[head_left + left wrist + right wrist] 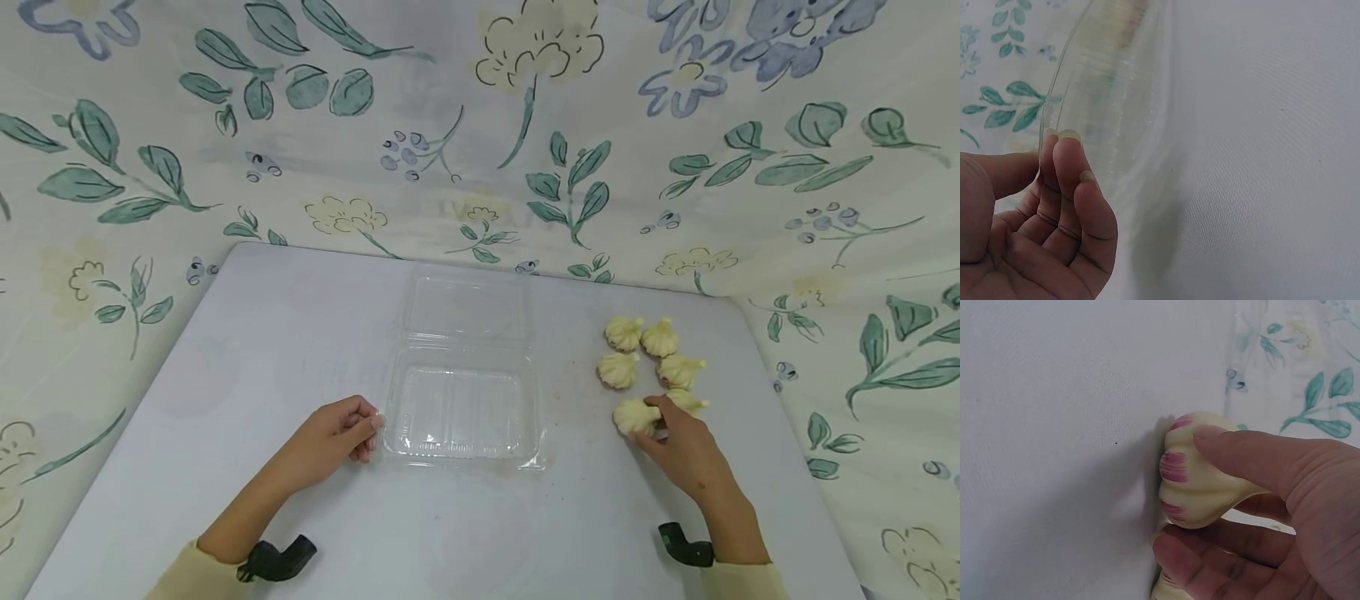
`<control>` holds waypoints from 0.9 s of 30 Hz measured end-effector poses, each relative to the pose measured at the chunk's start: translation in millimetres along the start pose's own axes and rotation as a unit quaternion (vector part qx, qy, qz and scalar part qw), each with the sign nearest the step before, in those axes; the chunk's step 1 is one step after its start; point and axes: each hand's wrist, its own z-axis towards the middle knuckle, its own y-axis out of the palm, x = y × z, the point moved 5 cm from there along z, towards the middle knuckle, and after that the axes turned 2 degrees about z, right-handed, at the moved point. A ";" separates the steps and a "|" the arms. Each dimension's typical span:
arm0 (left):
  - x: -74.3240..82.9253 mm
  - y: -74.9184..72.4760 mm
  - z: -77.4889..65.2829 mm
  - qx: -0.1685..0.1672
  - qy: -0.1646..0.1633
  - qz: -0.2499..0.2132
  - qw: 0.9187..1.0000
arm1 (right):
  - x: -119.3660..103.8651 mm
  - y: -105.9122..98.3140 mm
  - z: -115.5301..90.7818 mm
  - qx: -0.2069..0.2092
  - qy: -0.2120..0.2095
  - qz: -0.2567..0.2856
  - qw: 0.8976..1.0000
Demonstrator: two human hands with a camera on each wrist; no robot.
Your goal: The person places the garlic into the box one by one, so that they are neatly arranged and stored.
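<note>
A clear plastic clamshell box (465, 408) lies with its lid (467, 308) folded back, away from me. My left hand (341, 433) pinches the rim at the box's left side; in the left wrist view the thumb and fingers (1067, 169) meet on the thin edge. On the right, my right hand (682, 446) grips a garlic bulb (632, 415), cream with purple streaks at its base. The thumb (1229, 453) presses its side in the right wrist view. A second garlic bulb (686, 402) sits right behind that hand, partly hidden by it.
Several more garlic bulbs (622, 333) are grouped farther back on the white table (300, 333). A cloth (480, 183) with printed flowers and leaves hangs behind the table and along its sides. Each wrist wears a black camera mount (279, 560).
</note>
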 end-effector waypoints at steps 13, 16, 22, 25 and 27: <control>3.3 1.1 -0.3 0.001 0.001 -0.015 1.000 | -1.7 -1.2 -2.2 0.010 -0.004 0.014 1.000; 2.9 1.2 -0.3 0.001 -0.001 -0.012 1.000 | -5.4 -3.0 -3.5 0.016 -0.013 0.010 1.000; 2.4 1.4 -0.5 0.000 -0.001 -0.012 1.000 | -14.3 -6.6 -5.5 0.025 -0.031 0.008 0.999; 2.0 1.3 -0.6 0.001 0.001 -0.014 1.000 | -20.1 -8.4 -5.3 0.032 -0.041 0.009 0.999; 1.7 1.4 -0.7 0.002 0.003 -0.014 1.000 | -25.1 -9.8 -5.2 0.036 -0.048 0.012 0.998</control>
